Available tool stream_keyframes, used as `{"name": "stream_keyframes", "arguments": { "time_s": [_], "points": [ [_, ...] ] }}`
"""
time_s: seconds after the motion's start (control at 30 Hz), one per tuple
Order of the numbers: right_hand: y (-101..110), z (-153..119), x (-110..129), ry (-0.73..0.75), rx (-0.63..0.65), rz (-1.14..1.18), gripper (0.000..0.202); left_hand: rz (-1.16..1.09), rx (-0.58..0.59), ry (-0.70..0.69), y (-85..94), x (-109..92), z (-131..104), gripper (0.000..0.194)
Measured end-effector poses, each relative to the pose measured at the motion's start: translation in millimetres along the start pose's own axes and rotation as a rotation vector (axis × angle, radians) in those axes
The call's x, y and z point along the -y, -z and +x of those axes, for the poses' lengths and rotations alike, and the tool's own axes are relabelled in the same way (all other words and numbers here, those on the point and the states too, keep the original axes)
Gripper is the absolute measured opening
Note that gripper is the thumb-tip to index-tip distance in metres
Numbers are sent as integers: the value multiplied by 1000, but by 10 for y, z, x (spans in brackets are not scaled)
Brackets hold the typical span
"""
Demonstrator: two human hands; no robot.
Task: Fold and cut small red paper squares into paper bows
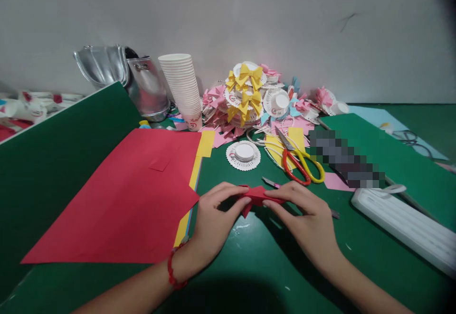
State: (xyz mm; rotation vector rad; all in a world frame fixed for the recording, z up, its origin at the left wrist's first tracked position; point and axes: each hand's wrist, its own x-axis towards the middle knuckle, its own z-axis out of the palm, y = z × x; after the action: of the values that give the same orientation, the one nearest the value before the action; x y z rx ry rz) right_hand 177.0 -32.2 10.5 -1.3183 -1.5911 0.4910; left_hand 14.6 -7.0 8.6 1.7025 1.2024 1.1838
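Head view: held a small folded red paper piece [255, 195] near the middle, low over the green tabletop [249, 257], to the right of the large red sheet [121, 209] and in front of the frilled white disc [245, 152]. Pinched its left end between thumb and fingers of the left hand [218, 210], its right end likewise with the right hand [307, 213], near the scissors [292, 149] and the craft knife [270, 182]. Left any contact with the tabletop unclear. Seemed very light and hardly slippery; probably springy, stiffer along the folds, yet easily creased or torn. Called, by that judgement, for gentle fingertip pressure at both ends, flat across the layers, without crushing the centre.
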Motion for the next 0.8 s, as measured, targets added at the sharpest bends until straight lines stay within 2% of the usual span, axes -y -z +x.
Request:
{"name": "stream_keyframes", "arguments": {
  "time_s": [0.13, 0.23, 0.37, 0.43, 0.57, 0.7, 0.8],
  "points": [
    [1, 6, -6, -36, -36, 17, 7, 36, 24, -41, 4, -13, 4, 7],
    [5, 19, -3, -142, -8, 150, 6, 17, 62, -34, 0, -25, -13, 7],
    [-2, 24, 25, -420, 78, 343, 9, -188, 207, 177, -15, -58, -23, 5],
    [-11, 23, 39, -485, 79, 378, 11, -274, 263, 313, -19, -74, -2, 6],
    [-2, 27, 44, -439, 28, 421, 11, -473, 306, 518, -12, -59, 54, 12],
    [43, 32, 31, -342, 96, 501, 14, -636, 288, 554, -7, -7, 61, 18],
    [57, 27, 28, -323, 101, 488, 12, -670, 306, 545, -5, 7, 49, 21]
  ]
}}
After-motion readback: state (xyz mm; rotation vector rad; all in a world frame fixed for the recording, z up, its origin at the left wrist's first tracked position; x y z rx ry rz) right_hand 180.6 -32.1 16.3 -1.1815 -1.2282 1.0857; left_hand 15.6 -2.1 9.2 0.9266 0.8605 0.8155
